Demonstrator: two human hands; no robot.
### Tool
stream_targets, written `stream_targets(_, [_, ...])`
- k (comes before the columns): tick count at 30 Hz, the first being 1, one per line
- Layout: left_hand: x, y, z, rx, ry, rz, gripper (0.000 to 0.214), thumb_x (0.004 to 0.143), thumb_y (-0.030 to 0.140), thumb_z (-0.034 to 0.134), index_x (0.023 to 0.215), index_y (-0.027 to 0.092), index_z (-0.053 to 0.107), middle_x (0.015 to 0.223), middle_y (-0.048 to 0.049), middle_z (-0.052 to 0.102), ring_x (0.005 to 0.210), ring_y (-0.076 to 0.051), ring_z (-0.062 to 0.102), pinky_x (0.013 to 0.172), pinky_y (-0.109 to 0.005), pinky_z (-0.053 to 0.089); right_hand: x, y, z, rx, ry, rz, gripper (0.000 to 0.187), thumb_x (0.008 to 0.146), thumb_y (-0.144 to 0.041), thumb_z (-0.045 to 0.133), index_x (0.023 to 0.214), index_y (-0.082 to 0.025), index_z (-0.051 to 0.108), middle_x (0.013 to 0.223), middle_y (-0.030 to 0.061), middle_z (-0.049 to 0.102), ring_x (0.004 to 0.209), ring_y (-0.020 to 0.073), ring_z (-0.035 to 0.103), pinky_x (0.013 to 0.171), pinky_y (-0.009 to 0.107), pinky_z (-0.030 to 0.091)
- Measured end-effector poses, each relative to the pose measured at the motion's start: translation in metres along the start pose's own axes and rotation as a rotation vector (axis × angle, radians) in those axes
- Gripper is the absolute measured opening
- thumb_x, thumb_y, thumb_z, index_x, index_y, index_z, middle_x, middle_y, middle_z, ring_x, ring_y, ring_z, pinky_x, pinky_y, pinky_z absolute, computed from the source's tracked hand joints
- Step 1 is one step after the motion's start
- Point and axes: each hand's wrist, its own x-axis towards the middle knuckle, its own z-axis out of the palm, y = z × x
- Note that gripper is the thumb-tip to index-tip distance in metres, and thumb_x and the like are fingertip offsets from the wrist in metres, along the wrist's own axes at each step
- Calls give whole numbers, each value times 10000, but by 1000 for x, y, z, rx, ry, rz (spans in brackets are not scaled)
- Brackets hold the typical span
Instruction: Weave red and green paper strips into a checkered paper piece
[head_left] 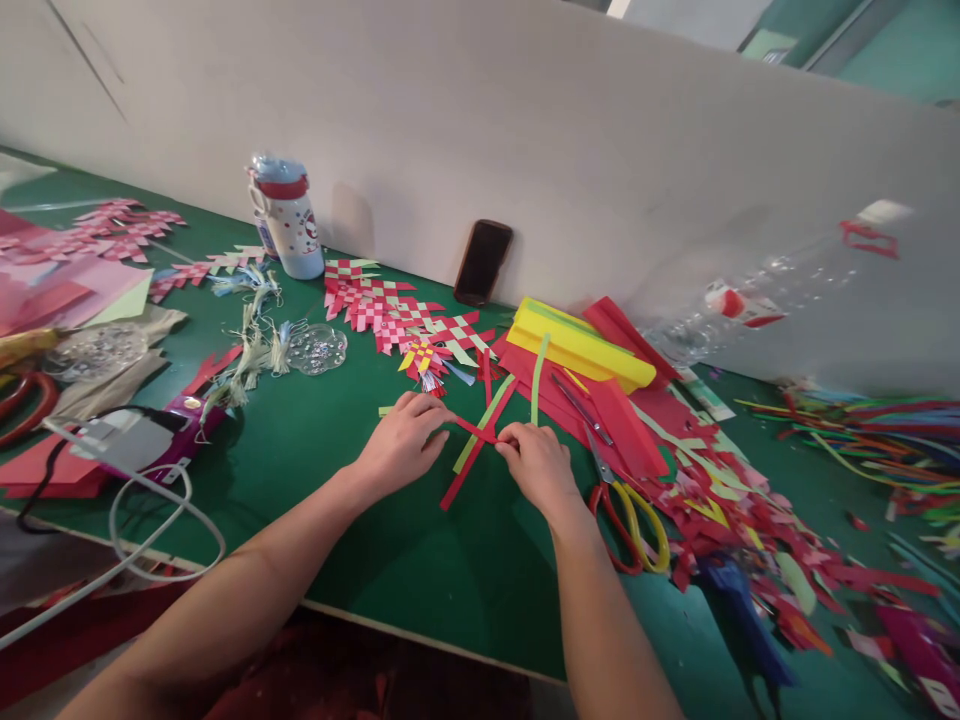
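While left fingers (429, 404) and right fingers (517, 433) pinch red strip (477, 431) | dish (343, 346) holds shiny bits (315, 350)

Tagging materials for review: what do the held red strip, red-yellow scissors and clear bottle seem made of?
Red strip: probably matte paper; thin, flat. Red-yellow scissors: smooth, likely plastic handles, brightly colored; greyish blades look metal. Clear bottle: glossy, probably plastic; transparent with highlights.

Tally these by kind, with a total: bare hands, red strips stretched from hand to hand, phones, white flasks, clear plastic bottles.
Bare hands, left hand and right hand: 2
Red strip from hand to hand: 1
Phone: 1
White flask: 1
Clear plastic bottle: 1
Total: 6
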Motion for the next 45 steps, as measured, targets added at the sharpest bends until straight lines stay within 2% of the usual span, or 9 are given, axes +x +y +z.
stream_targets(6, [-1, 6, 1, -36, -51, 111, 359, 910, 205, 553, 1264, 244, 596, 1368, -81, 550, 1269, -279, 460, 1055, -470, 394, -11, -18, -4, 397, -133, 15, 60, 828, -302, 615, 813, -244, 612, 832, 20, 654, 865, 216, 573, 771, 366, 428])
stream_targets(9, [-1, 8, 2, -80, -74, 119, 303, 931, 227, 535, 1214, 266, 637, 1353, -53, 595, 1314, -276, 449, 1088, -484, 335, -17, -31, -4, 665, -258, 22, 190, 831, -413, 626, 891, -233, 610, 862, 6, 675, 798, 168, 620, 732, 313, 479])
stream_targets(15, [1, 2, 0, -213, -41, -91, 280, 945, 228, 454, 1054, 223, 712, 1040, -73, 742, 1020, -236, 656, 969, -426, 443, -22, -35, -8, 985, -403, 108, 410, 788, -462, 702, 1101, -208, 629, 868, 27, 687, 776, 150, 644, 717, 289, 500])
stream_targets(20, [-1, 3, -1, -417, -40, -338, 287, 917, 244, 481, 1111, 239, 692, 1053, -47, 735, 1009, -226, 663, 927, -375, 489, -24, -31, -12, 1096, -521, 110, 267, 749, -428, 762, 811, -173, 718, 723, 31, 685, 639, 127, 572, 599, 259, 455])
stream_targets(25, [-1, 19, 4, -847, -219, -471, 378, 930, 435, 502, 1129, 163, 671, 936, -66, 725, 851, -193, 690, 788, -326, 558, -25, -36, -5, 1199, -369, 84, 224, 711, -427, 792, 768, -218, 735, 790, 3, 634, 775, 146, 568, 750, 307, 495])
stream_targets(30, [-1, 27, 5, -1250, -346, -590, 528, 856, 569, 609, 1177, 150, 641, 1031, -106, 712, 932, -203, 697, 876, -374, 556, -23, -36, 8, 1244, -192, 114, 205, 690, -432, 806, 773, -251, 756, 1006, 22, 587, 993, 180, 561, 893, 347, 483])
stream_targets(37, [-4, 27, 11, -1527, -328, -693, 434, 842, 490, 684, 1164, 203, 636, 1092, -84, 697, 1007, -189, 671, 931, -369, 528, -24, -39, 21, 1262, -74, 133, 228, 682, -455, 812, 816, -277, 760, 1307, 47, 522, 1265, 243, 460, 966, 387, 484])
stream_targets(42, [-2, 35, 11, -1649, -345, -693, 333, 873, 349, 613, 1165, 190, 610, 1105, -100, 689, 1005, -220, 678, 935, -425, 525, -24, -41, 26, 1232, -26, 114, 223, 714, -474, 785, 816, -277, 759, 1209, 60, 593, 1274, 259, 468, 943, 409, 509])
stream_targets(45, [0, 39, 8, -1683, -371, -656, 386, 767, 183, 626, 1153, 188, 618, 1121, -90, 675, 1041, -222, 657, 938, -402, 518, -24, -42, 26, 1232, -12, 114, 212, 726, -460, 780, 811, -267, 756, 1167, 64, 609, 1284, 262, 461, 964, 416, 495])
